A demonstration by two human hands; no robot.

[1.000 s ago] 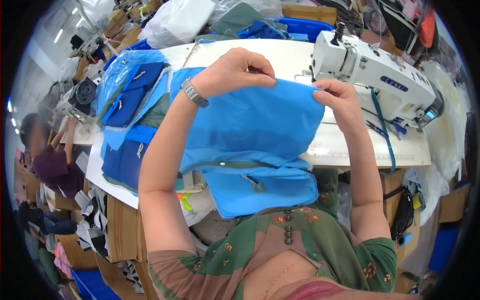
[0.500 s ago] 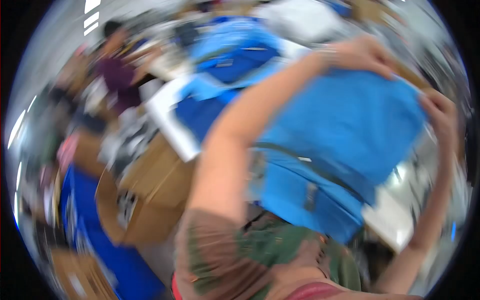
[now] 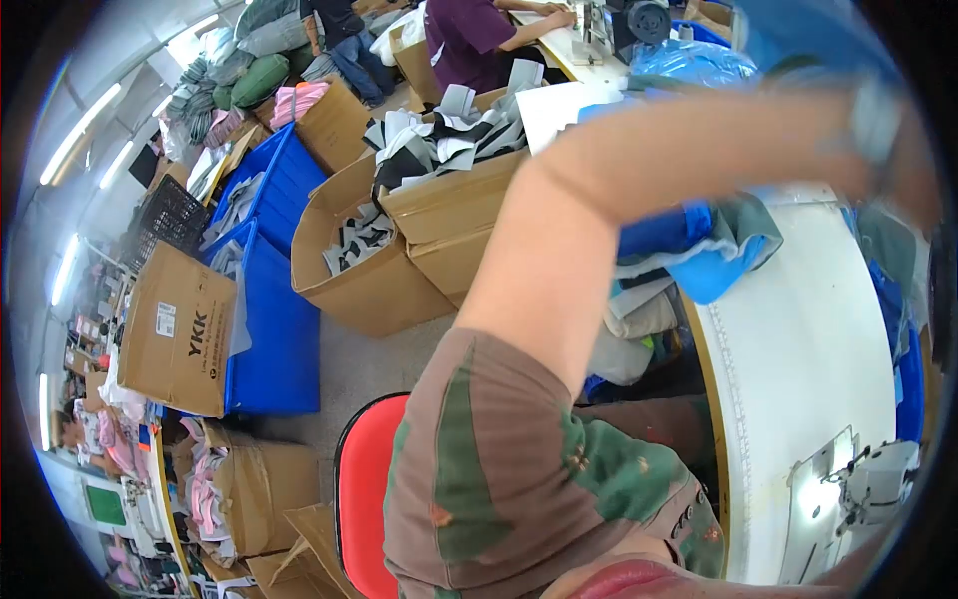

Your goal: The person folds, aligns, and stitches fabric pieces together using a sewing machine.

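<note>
The white table [image 3: 808,369] runs down the right, the blue cloth [image 3: 823,42] is a blur at upper right, just above my nearer left forearm [image 3: 718,145] (long axis unreadable), and I cannot tell whether my left hand [image 3: 912,172], smeared at the right edge, grips it, my right hand being out of view.

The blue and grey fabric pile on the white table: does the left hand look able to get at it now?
Probably yes: the fabric pile at the edge of the white table looks uncovered below the forearm. The left hand, blurred, is off to the right in view, so would need to draw back.
</note>
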